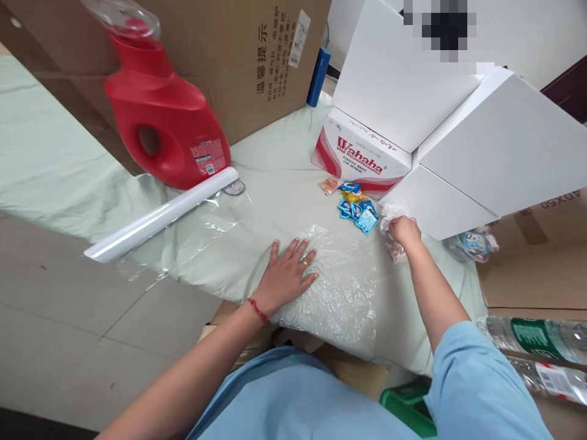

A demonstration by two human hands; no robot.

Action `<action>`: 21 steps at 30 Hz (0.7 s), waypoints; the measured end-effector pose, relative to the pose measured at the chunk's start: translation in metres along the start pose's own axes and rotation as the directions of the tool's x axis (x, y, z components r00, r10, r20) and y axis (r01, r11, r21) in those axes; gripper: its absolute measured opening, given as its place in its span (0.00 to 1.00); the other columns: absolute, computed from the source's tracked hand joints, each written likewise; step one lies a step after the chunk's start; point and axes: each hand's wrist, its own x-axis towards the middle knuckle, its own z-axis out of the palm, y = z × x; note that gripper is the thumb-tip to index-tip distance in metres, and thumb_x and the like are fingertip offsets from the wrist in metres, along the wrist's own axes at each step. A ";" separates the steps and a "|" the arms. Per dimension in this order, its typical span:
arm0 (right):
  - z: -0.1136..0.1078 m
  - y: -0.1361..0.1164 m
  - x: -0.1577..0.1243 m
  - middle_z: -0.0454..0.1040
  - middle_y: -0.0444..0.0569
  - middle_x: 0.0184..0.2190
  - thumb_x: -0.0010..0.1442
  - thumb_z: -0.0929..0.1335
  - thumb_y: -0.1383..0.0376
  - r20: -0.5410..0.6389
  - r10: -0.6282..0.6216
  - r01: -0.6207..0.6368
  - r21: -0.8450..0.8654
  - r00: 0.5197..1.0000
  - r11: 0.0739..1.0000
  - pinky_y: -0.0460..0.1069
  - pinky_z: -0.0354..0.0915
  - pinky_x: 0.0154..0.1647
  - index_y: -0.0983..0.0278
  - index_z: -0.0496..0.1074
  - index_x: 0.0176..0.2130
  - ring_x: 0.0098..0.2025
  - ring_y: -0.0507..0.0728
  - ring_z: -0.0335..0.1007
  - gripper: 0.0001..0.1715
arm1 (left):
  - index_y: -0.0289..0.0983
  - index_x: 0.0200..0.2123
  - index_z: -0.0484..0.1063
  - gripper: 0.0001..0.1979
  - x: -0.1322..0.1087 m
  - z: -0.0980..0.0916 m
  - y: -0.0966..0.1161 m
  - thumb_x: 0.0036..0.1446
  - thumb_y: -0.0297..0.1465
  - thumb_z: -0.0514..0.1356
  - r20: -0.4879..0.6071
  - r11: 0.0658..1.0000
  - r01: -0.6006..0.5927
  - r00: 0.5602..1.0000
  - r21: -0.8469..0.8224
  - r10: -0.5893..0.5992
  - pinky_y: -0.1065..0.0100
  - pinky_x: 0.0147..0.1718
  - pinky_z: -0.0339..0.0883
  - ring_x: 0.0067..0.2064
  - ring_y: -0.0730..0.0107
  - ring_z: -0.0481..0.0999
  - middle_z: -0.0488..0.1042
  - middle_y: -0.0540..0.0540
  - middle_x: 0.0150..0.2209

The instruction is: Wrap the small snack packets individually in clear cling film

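My left hand (287, 275) lies flat with fingers spread on a sheet of clear bubble wrap (342, 287) spread over the pale green cloth. My right hand (403, 230) is closed around crumpled clear plastic wrap (387, 215) just right of a small pile of blue and yellow snack packets (358, 211). A small wrapped sweet (395, 250) lies under that hand's wrist.
A red detergent jug (167, 122) and a roll of clear film (160, 214) lie at the left. An open white Wahaha carton (362, 156) stands behind the packets. Brown cardboard boxes (257, 55) rise at the back. Water bottles (536, 339) lie at the right.
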 end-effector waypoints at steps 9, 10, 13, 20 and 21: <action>-0.003 -0.087 0.052 0.79 0.59 0.57 0.71 0.65 0.63 0.042 -0.095 0.093 0.051 0.995 0.994 0.54 0.64 0.62 0.64 0.79 0.58 0.61 0.66 0.73 0.22 | 0.48 0.72 0.65 0.29 0.001 -0.003 0.001 0.73 0.49 0.50 0.019 1.000 0.005 1.000 -0.003 -0.005 0.33 0.74 0.31 0.78 0.48 0.53 0.57 0.42 0.77; 0.002 -0.093 0.058 0.80 0.60 0.57 0.70 0.66 0.63 0.076 -0.072 0.068 0.052 0.994 0.996 0.54 0.64 0.61 0.65 0.77 0.60 0.60 0.66 0.74 0.23 | 0.47 0.72 0.65 0.29 0.001 -0.004 0.001 0.73 0.49 0.50 0.019 1.000 0.007 1.000 -0.003 -0.007 0.32 0.74 0.31 0.78 0.49 0.53 0.57 0.42 0.77; 0.015 -0.094 0.068 0.80 0.68 0.54 0.66 0.70 0.63 0.120 0.041 -0.043 0.015 0.992 0.999 0.55 0.67 0.55 0.74 0.74 0.61 0.55 0.67 0.77 0.27 | 0.47 0.72 0.65 0.30 0.001 -0.006 0.002 0.73 0.49 0.50 0.028 1.000 0.012 1.000 -0.006 -0.011 0.32 0.74 0.32 0.77 0.49 0.54 0.57 0.42 0.77; 0.020 -0.074 0.068 0.79 0.68 0.52 0.65 0.72 0.59 0.107 0.097 -0.096 -0.008 0.990 0.995 0.53 0.69 0.48 0.75 0.74 0.59 0.50 0.66 0.78 0.30 | 0.47 0.72 0.65 0.30 -0.001 -0.006 0.001 0.73 0.50 0.50 0.016 1.000 0.009 1.000 -0.022 -0.009 0.32 0.74 0.33 0.77 0.47 0.54 0.57 0.42 0.77; 0.019 -0.074 0.068 0.77 0.69 0.55 0.65 0.71 0.60 0.091 0.082 -0.082 -0.004 0.992 0.997 0.54 0.69 0.50 0.75 0.74 0.61 0.52 0.67 0.77 0.30 | 0.48 0.72 0.65 0.30 -0.001 -0.006 0.001 0.73 0.50 0.50 0.015 1.000 0.010 1.000 -0.022 -0.010 0.32 0.74 0.33 0.77 0.47 0.54 0.57 0.42 0.77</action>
